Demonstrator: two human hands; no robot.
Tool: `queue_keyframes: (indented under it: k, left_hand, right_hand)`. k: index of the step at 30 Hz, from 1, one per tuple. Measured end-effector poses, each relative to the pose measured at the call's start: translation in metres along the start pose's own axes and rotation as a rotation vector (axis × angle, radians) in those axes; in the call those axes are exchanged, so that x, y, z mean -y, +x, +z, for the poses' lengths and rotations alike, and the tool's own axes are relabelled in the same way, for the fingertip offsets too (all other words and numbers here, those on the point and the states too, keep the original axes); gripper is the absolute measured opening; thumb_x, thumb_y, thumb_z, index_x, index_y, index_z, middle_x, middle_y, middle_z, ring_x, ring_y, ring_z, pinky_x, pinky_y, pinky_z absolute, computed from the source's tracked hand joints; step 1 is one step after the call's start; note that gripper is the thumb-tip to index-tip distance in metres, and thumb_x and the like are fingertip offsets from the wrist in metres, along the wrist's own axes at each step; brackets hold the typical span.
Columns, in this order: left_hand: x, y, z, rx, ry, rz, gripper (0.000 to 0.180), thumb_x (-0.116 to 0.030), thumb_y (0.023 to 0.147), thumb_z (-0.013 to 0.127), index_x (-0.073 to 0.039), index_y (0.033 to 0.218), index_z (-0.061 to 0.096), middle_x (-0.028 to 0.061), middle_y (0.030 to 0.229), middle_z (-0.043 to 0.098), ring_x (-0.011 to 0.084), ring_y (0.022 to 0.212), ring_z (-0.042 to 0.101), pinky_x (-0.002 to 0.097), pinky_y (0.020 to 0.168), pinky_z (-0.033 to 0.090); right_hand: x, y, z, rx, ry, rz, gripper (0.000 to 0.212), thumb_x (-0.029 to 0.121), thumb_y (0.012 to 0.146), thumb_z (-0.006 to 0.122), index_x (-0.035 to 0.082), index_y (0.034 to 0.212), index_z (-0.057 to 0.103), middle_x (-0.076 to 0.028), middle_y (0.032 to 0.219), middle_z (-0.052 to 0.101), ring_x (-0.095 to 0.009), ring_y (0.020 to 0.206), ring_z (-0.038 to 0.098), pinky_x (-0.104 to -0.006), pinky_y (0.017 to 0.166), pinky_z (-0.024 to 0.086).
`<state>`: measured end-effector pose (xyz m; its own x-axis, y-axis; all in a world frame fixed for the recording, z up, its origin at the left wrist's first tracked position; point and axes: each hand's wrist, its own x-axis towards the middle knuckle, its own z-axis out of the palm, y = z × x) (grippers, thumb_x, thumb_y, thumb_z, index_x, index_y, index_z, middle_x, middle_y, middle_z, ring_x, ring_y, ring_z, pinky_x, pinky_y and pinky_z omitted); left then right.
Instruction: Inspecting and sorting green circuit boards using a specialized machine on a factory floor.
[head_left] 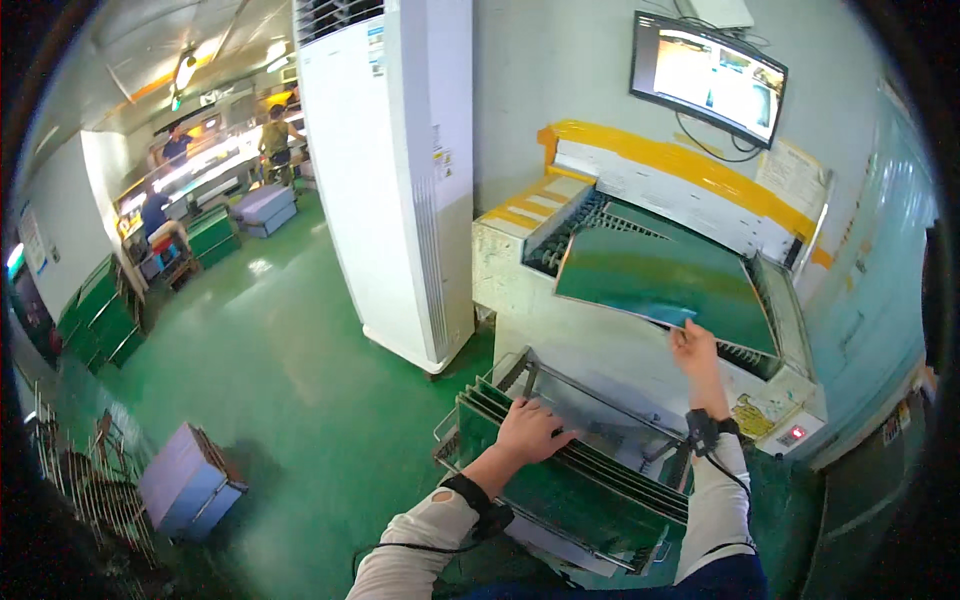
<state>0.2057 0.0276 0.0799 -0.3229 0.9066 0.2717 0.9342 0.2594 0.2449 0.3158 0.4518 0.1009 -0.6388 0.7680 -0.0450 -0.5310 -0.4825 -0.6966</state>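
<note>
My right hand (pixel 694 350) pinches the near edge of a flat green panel (pixel 660 275) with thumb and fingers. That panel lies tilted over the roller bed of a pale machine, partly past its near edge. Below, a metal rack (pixel 575 385) holds several upright green panels (pixel 590 500) side by side. Resting across the upper edges of the racked panels is my left hand (pixel 533 432), its fingers loosely stretched and its thumb apart. Both wrists wear black straps with cables.
A tall white air conditioner (pixel 385 190) stands left of the machine (pixel 585 345). On the wall hangs a monitor (pixel 708 80). A stack of grey-lilac boxes (pixel 190 480) and wire racks (pixel 85 480) stand at lower left. Far left, several people work near green crates (pixel 210 235).
</note>
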Motion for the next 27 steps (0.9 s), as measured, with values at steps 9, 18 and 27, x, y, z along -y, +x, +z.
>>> queue_keyframes:
  k: [9, 18, 27]
  left_hand:
    - [0.003, 0.005, 0.007, -0.033, 0.010, 0.017, 0.047, -0.058, 0.098, 0.055, -0.018, 0.094, 0.079, 0.0067, 0.094, 0.071, 0.0287, 0.105, 0.064, 0.0449, 0.101, 0.039]
    - [0.000, 0.004, 0.007, -0.087, -0.047, 0.024, 0.043, -0.054, 0.095, 0.061, -0.016, 0.087, 0.079, 0.0062, 0.092, 0.070, 0.0288, 0.104, 0.062, 0.0456, 0.097, 0.041]
    - [-0.001, 0.004, 0.003, -0.086, -0.071, 0.009, 0.044, -0.053, 0.095, 0.061, -0.014, 0.085, 0.078, 0.0073, 0.091, 0.070, 0.0294, 0.103, 0.062, 0.0446, 0.098, 0.041]
  right_hand:
    - [-0.009, -0.001, 0.015, -0.002, -0.217, 0.283, 0.039, 0.037, 0.102, 0.062, 0.000, 0.115, 0.062, -0.016, 0.109, 0.071, -0.026, 0.094, 0.071, -0.0376, 0.077, 0.059]
    - [-0.028, -0.006, 0.044, -0.046, -0.646, 0.171, 0.046, 0.043, 0.103, 0.059, -0.002, 0.111, 0.067, -0.013, 0.097, 0.075, -0.023, 0.079, 0.072, -0.0340, 0.065, 0.056]
    - [-0.038, -0.012, 0.072, -0.177, -1.945, -0.615, 0.042, 0.045, 0.093, 0.066, 0.023, 0.128, 0.071, -0.010, 0.141, 0.062, -0.035, 0.136, 0.050, -0.0592, 0.111, 0.036]
